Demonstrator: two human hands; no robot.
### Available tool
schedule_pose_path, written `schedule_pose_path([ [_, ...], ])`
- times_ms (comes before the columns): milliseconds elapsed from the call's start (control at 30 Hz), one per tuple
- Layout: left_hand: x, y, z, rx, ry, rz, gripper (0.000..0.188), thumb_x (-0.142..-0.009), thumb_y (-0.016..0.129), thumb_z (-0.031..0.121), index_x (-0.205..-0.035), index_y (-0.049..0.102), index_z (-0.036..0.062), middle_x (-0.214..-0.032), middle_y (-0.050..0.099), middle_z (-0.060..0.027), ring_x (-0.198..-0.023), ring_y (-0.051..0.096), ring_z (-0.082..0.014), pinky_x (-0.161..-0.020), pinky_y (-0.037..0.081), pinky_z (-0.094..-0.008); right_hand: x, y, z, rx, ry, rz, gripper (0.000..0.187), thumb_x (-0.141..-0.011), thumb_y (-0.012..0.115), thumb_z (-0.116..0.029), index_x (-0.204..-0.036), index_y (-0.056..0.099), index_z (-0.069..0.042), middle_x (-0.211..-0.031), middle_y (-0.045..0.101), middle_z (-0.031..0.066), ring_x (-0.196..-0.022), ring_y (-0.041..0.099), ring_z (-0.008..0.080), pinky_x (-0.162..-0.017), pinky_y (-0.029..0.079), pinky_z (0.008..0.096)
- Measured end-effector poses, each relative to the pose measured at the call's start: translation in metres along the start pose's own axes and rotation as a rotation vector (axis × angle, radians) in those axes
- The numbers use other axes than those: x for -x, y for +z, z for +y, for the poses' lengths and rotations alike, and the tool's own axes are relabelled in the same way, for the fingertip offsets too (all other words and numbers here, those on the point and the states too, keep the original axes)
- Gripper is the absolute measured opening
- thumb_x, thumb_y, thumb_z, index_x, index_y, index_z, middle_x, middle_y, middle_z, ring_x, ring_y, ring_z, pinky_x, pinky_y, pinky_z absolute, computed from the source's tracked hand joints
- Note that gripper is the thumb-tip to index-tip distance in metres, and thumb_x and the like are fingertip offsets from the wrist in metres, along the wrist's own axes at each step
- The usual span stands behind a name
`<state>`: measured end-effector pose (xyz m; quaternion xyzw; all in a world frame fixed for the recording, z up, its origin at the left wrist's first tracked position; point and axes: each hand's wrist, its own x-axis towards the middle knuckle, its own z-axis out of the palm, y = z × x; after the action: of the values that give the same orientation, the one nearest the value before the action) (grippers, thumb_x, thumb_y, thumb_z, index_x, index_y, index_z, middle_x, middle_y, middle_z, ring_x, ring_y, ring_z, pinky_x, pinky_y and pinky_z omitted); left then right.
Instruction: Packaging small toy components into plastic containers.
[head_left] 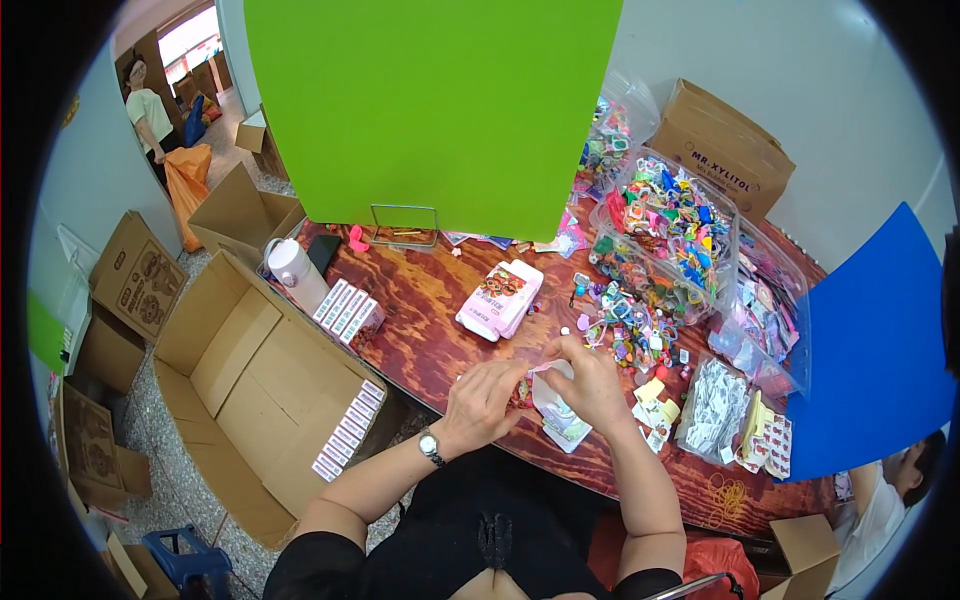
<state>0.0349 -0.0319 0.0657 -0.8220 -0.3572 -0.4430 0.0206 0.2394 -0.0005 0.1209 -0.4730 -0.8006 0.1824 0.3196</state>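
Note:
My left hand (483, 402), with a watch on its wrist, is closed at the near edge of the wooden-patterned table. Its fingertips meet the pink edge of a small plastic bag (560, 410). My right hand (590, 385) pinches the same bag from the other side, thumb and finger together. Pale printed paper shows at the bag's lower end; its contents are partly hidden by my hands. Just beyond them lies a stack of pink printed cartons (500, 300). Right of that, a loose heap of small colourful trinkets (635, 325) spreads over the table.
Clear tubs of trinkets (670, 220) and flat packets (770, 300) stand at right, by a box of white sachets (715, 405). A large cardboard box (250, 370) sits left, below small cartons (348, 313) and a bottle (292, 268). A green board (430, 110) rises behind.

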Motion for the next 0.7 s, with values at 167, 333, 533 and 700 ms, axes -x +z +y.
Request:
schedule_pose_path([
  [167, -0.004, -0.002, 0.007, 0.139, -0.282, -0.007, 0.085, -0.071, 0.088, 0.020, -0.142, 0.046, 0.0014, -0.118, 0.064, -0.0179, -0.102, 0.066, -0.0333, -0.082, 0.056, -0.0410, 0.014, 0.007, -0.015, -0.209, -0.031, 0.308, 0.033, -0.079, 0.080, -0.007, -0.109, 0.067, -0.006, -0.106, 0.069, 0.0163, -0.093, 0.069, 0.0324, -0.082, 0.055, 0.0401],
  [333, -0.007, -0.003, 0.003, 0.189, -0.330, 0.057, 0.084, -0.071, 0.088, 0.020, -0.142, 0.046, 0.0033, -0.117, 0.064, -0.0172, -0.102, 0.067, -0.0340, -0.081, 0.057, -0.0411, 0.047, 0.034, -0.012, 0.243, -0.352, 0.493, 0.038, -0.076, 0.083, -0.008, -0.112, 0.072, -0.010, -0.139, 0.052, 0.0229, -0.119, 0.058, 0.0378, -0.089, 0.053, 0.0425],
  [533, -0.003, 0.000, 0.002, 0.237, -0.283, 0.078, 0.078, -0.069, 0.087, 0.015, -0.138, 0.050, 0.0063, -0.118, 0.063, -0.0169, -0.102, 0.066, -0.0349, -0.082, 0.056, -0.0413, 0.040, 0.049, -0.015, 0.376, -0.297, 0.473, 0.036, -0.082, 0.081, -0.018, -0.116, 0.073, -0.010, -0.134, 0.055, 0.0224, -0.111, 0.061, 0.0373, -0.089, 0.054, 0.0441],
  [700, 0.006, 0.003, -0.008, 0.166, -0.158, 0.059, 0.071, -0.067, 0.085, 0.012, -0.130, 0.054, 0.0086, -0.115, 0.062, -0.0158, -0.101, 0.064, -0.0358, -0.081, 0.053, -0.0440, 0.042, 0.044, -0.004, 0.050, -0.246, 0.216, 0.036, -0.085, 0.078, -0.018, -0.119, 0.071, -0.006, -0.131, 0.059, 0.0225, -0.105, 0.064, 0.0355, -0.086, 0.055, 0.0412],
])
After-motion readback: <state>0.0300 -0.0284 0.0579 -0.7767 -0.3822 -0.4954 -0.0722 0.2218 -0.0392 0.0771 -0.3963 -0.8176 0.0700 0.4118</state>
